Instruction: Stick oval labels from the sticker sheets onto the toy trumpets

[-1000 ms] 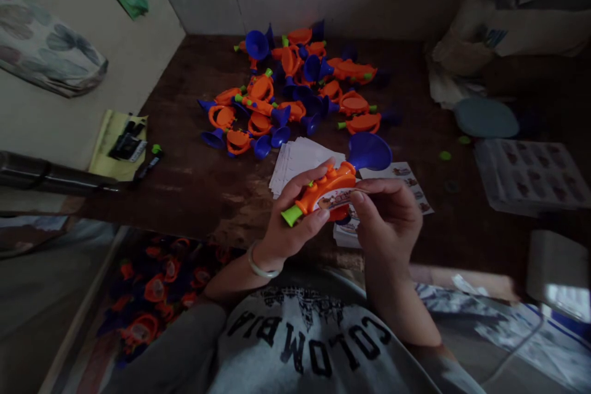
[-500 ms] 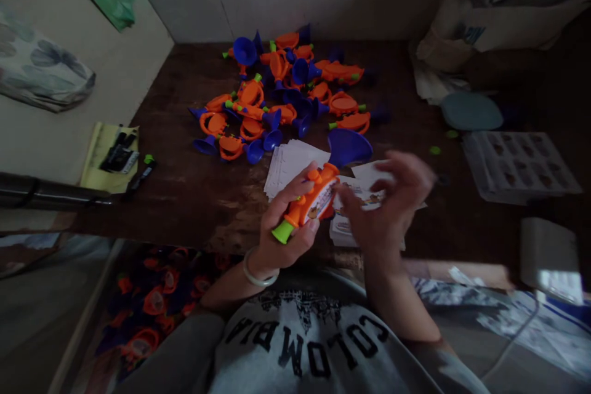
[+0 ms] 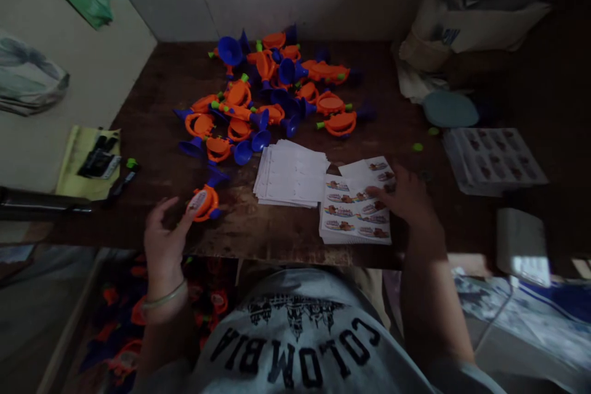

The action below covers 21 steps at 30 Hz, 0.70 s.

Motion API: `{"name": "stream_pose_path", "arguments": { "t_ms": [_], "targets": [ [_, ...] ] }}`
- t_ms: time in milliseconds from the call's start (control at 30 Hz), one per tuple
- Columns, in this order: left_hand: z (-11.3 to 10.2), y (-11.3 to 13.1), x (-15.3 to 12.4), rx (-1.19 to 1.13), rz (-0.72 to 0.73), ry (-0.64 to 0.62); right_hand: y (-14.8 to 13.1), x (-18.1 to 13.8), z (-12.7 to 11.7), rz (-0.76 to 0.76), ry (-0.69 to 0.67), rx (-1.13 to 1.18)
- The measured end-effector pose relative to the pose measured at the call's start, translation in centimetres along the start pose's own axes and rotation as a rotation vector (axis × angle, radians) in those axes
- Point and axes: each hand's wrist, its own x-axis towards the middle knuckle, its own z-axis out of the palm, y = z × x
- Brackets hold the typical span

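My left hand (image 3: 165, 239) is open, thumb and fingers apart, beside an orange and blue toy trumpet (image 3: 204, 204) with an oval sticker on its face. Its thumb tip is close to the trumpet; whether they touch I cannot tell. My right hand (image 3: 410, 200) lies open at the right edge of a stack of sticker sheets (image 3: 344, 209), its thumb stretched over the printed stickers and its other fingers partly hidden. Left of these sheets lies a pile of white backing sheets (image 3: 292, 173).
Several orange and blue toy trumpets (image 3: 237, 93) are heaped at the back. More trumpets (image 3: 127, 354) lie below the table edge. Markers (image 3: 99, 157) rest on a yellow pad (image 3: 67, 163) at left. A clear sheet stack (image 3: 494, 160) and a white box (image 3: 524, 246) are at right.
My left hand has carried the stickered trumpet left and opened beside it. My right hand has lowered from beside the trumpet onto the sticker sheets. The view has shifted slightly.
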Motion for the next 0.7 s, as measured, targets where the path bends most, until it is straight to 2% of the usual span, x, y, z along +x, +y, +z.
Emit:
{"name": "stream_pose_path", "arguments": {
  "t_ms": [67,133,200,233,267,367,433,500,533,600,667,700],
  "targets": [
    [0.4,0.8,-0.6,0.198,0.252,0.038,-0.2,0.4,0.5,-0.004,0.030,0.065],
    [2.0,2.7,-2.1,0.201,0.435,0.008,0.1,0.7,0.6,-0.030,0.039,0.159],
    [4.1,5.0,-4.4,0.108,0.551,-0.141,0.8,0.5,0.0,-0.077,0.032,0.228],
    [5.3,6.1,-5.7,0.057,0.587,-0.279,1.3,0.3,-0.4,-0.132,0.025,0.230],
    [6.4,7.2,-6.9,0.011,0.624,-0.388,1.7,-0.1,-0.9,-0.204,0.020,0.212],
    [9.3,9.6,-9.9,-0.168,0.668,-0.614,2.9,-1.6,-2.2,-0.388,0.000,0.084],
    [10.7,10.8,-11.0,-0.352,0.547,-0.813,3.2,-2.3,-2.5,-0.404,-0.046,-0.001],
    [11.8,11.9,-11.8,-0.527,0.272,-1.028,3.1,-2.7,-2.5,-0.399,-0.072,-0.026],
    [12.2,12.4,-12.0,-0.590,0.130,-1.114,2.9,-2.8,-2.5,-0.385,-0.043,-0.020],
    [13.0,13.5,-12.4,-0.688,-0.099,-1.245,2.3,-3.2,-2.8,-0.337,0.114,0.023],
    [13.7,14.5,-12.6,-0.771,-0.210,-1.329,1.1,-4.0,-3.1,-0.317,0.317,0.078],
    [14.0,14.8,-12.6,-0.823,-0.265,-1.365,0.3,-4.5,-3.3,-0.357,0.402,0.117]
  ]
}}
